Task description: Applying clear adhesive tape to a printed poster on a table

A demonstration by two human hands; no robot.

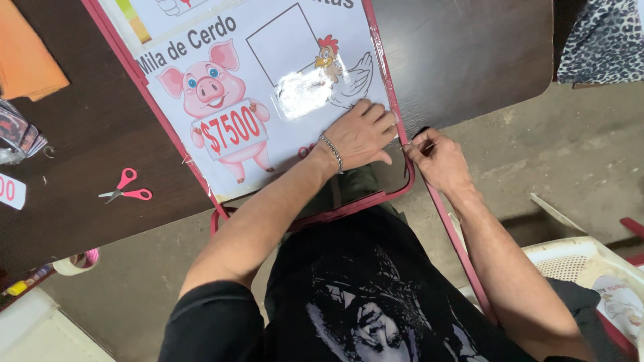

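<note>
even, soft daylight; scene moderately bright, no hard-edged shadows. strong white glare patch on the glossy poster (268, 80) just left of the printed chicken, washing out the surface there; thinner glare streak along its right edge. dark bench (463, 53) shows a faint sheen at upper right. soft shadow on the concrete floor (577, 154) under the bench edge. focus sharp at centre; black shirt (362, 295) at bottom slightly soft. mild wide-angle bend at frame edges.
</note>
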